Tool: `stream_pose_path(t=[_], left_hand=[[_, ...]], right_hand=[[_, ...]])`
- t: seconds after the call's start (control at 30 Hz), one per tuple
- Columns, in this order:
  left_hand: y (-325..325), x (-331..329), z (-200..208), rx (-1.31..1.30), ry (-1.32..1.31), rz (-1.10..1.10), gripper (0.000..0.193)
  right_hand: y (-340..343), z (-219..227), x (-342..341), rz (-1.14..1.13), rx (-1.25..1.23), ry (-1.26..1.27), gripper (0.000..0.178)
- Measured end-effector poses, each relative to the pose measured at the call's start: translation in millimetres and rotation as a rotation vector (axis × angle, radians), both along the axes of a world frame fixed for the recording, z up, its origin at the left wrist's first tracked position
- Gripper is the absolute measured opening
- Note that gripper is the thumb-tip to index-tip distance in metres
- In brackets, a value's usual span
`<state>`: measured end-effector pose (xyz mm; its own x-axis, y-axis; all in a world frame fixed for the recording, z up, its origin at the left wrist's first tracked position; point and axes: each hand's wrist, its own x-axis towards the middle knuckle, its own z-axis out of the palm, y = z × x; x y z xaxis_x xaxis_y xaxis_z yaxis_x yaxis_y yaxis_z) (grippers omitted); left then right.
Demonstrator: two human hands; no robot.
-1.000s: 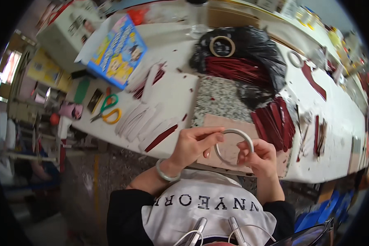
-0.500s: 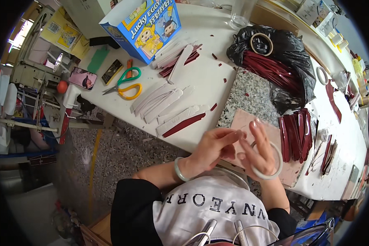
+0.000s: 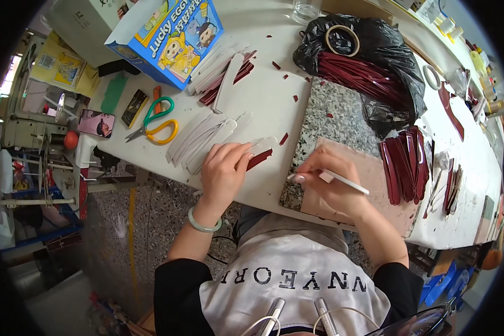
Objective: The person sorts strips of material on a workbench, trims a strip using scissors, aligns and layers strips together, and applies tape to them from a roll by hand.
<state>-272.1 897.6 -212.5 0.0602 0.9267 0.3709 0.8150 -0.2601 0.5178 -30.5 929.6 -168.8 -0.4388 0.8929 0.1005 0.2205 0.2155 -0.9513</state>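
My left hand [image 3: 224,168] lies over the near end of a short pile of strips at the table's front edge. Its fingers are bent together, thumb and fingertips at a burgundy strip [image 3: 260,159] with white backing; the hand hides the strip's left part. My right hand [image 3: 339,187] is closed above the pink sheet, thumb and forefinger pinched. A thin white ring [image 3: 350,183], like a narrow tape roll, is held in it and now shows nearly edge-on. A small pale end [image 3: 290,176] sticks out at the pinched fingertips.
White-backed strips [image 3: 199,140] lie left of centre, near scissors [image 3: 158,120] and a phone [image 3: 97,123]. Behind stands a blue box [image 3: 168,47]. A granite slab [image 3: 336,115] carries the pink sheet [image 3: 369,162], burgundy strips [image 3: 403,165] and a black bag [image 3: 403,53].
My hands, together over the pink sheet before, have parted. The left has moved left onto the burgundy strip; the right has turned over, palm down, with the white ring tilted edge-on.
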Motion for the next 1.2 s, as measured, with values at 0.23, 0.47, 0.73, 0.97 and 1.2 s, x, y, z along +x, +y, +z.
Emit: stream_pose_path(t=[0.23, 0.47, 0.73, 0.97, 1.2], left_hand=[[-3.5, 12.2, 44.9, -0.373, -0.685, -0.134, 0.025], [-9.3, 20.9, 52.4, -0.518, -0.825, -0.133, 0.026], [-16.5, 31.0, 33.0, -0.542, -1.448, 0.104, 0.029], [7.6, 29.4, 37.8, -0.565, -1.597, 0.213, 0.024], [126.2, -60.7, 73.8, -0.163, -1.337, 0.169, 0.024]], right_hand=[[33.9, 18.9, -28.3, 0.181, 0.125, -0.084, 0.012], [42.4, 17.0, -38.5, 0.134, 0.261, -0.156, 0.013], [24.1, 12.2, -42.1, 0.186, 0.877, -0.301, 0.028], [4.9, 7.1, -50.8, 0.287, 0.904, -0.275, 0.025], [-35.9, 3.6, -11.8, 0.606, 0.654, -0.058, 0.016]])
